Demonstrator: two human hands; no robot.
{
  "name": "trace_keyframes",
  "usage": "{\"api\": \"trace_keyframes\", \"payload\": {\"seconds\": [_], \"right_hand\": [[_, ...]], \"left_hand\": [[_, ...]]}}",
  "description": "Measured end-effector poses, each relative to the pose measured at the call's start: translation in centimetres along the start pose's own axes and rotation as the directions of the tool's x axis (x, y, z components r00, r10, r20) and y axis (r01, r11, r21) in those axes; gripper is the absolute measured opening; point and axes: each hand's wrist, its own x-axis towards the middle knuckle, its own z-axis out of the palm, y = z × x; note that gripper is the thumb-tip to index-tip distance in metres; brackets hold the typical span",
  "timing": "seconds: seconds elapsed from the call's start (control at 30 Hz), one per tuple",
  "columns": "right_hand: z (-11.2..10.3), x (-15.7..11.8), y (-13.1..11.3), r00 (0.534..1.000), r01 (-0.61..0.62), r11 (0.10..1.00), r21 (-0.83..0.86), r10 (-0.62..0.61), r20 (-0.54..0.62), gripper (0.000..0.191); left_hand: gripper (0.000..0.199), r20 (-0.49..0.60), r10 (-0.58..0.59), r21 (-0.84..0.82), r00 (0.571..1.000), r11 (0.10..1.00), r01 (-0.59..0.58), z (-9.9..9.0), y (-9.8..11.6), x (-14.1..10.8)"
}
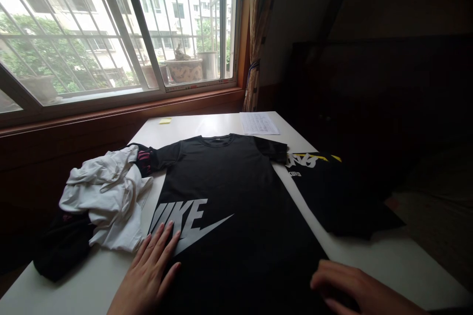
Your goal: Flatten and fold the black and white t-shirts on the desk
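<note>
A black short-sleeved T-shirt (236,177) lies spread out, collar toward the window, with grey lettering and a swoosh print (199,226) low on its left side. My left hand (151,266) rests flat and open on it, fingertips at the print. At the shirt's lower right edge is my right hand (347,283), its fingers curled inward over the dark cloth. Whether fabric is pinched between that hand's fingers and thumb is hidden. The shirt's lower end runs out of view.
Crumpled white clothing (111,192) and dark clothing (62,246) lie to the left on the white table (399,270). Another black garment (332,197) with white and yellow print is at right. A printed sheet (259,123) and yellow note (165,121) lie near the far edge, below the window.
</note>
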Motion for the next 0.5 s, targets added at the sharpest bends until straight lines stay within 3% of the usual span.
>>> {"api": "trace_keyframes", "payload": {"seconds": [0.03,0.1,0.2,0.33,0.5], "right_hand": [[0.2,0.8,-0.3,1.0,0.008,1.0,-0.01,-0.008,-0.002,0.021],[1.2,2.6,-0.6,0.992,0.032,0.995,-0.099,-0.044,-0.118,0.033],[4.0,4.9,-0.7,0.962,0.087,0.96,-0.268,-0.151,-0.229,0.055],[6.8,6.6,-0.5,0.951,0.176,0.912,-0.371,-0.255,-0.176,0.071],[7.0,6.4,-0.1,0.956,0.169,0.904,-0.391,-0.248,-0.159,0.075]], "left_hand": [[0.066,-0.006,-0.002,-0.014,1.0,1.0,0.002,-0.2,0.1,0.1],[0.065,-0.016,-0.004,-0.041,1.0,0.999,0.003,-0.7,0.5,0.6],[0.065,-0.028,0.015,-0.062,1.0,0.998,-0.016,-1.7,1.1,1.8],[0.066,-0.021,0.035,-0.048,0.999,0.998,-0.036,-1.8,1.8,2.7],[0.066,-0.018,0.026,0.012,0.999,1.0,-0.026,-0.7,1.9,2.2]]}}
